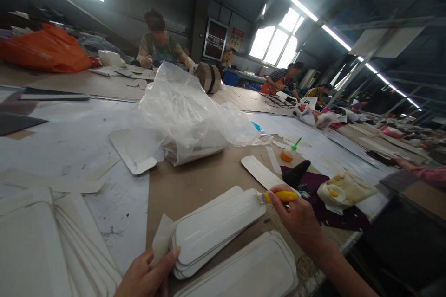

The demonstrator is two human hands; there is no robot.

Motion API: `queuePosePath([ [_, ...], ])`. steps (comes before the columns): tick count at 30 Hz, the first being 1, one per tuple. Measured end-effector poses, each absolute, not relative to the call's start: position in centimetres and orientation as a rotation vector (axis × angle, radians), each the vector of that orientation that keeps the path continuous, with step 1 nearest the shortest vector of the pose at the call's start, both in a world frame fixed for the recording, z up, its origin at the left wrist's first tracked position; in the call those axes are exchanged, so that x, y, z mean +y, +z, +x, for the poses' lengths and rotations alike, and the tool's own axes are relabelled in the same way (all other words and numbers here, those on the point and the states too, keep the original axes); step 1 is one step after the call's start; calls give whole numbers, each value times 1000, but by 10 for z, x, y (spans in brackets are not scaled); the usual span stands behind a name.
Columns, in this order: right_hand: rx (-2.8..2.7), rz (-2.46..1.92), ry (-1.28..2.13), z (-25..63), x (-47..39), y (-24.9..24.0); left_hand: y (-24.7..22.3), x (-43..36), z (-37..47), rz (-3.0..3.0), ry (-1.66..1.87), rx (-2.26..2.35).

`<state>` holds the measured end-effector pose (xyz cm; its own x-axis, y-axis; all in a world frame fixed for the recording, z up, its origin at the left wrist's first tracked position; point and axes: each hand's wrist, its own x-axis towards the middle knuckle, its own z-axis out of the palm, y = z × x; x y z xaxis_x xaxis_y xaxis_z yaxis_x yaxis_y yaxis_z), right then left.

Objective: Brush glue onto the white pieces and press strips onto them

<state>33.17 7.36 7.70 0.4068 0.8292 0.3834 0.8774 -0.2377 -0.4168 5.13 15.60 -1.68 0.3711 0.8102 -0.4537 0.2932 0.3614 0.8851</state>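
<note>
My right hand [296, 216] is closed round the yellow handle of a brush [283, 196], whose bristles touch the right end of the top white piece. That piece tops a stack of long, rounded white pieces [216, 227] on brown board. At the stack's left end, my left hand [149, 271] pinches a thin whitish piece [162, 236], its thumb against the stack's edge. A second stack of rounded pieces [244, 271] lies nearer to me. Fanned white sheets [35, 246] are at the left.
A clear plastic bag [184, 111] lies beyond the stacks. To the right are a glue-stained container [344, 190], a dark tool [296, 173], purple cloth [348, 216] and an orange bottle with a green nozzle [288, 153]. Several people work farther back; a person's pink sleeve shows at right.
</note>
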Motion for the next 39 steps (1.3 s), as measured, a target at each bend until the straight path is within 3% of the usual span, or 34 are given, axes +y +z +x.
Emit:
queuePosePath([
  [5, -1397, -2047, 75, 304, 74, 76, -19, 158, 49, 1208, 435, 1122],
  [13, -1118, -1625, 758, 240, 94, 59, -19, 160, 48, 1206, 417, 1111],
  [20, -1091, -1947, 369, 284, 84, 63, -17, 158, 48, 1197, 439, 1117],
  [28, -1087, -1758, 615, 265, 95, 56, -15, 158, 48, 1227, 426, 1136],
  [39, -1038, -2063, 121, 335, 56, 91, -17, 160, 50, 1198, 418, 1156],
])
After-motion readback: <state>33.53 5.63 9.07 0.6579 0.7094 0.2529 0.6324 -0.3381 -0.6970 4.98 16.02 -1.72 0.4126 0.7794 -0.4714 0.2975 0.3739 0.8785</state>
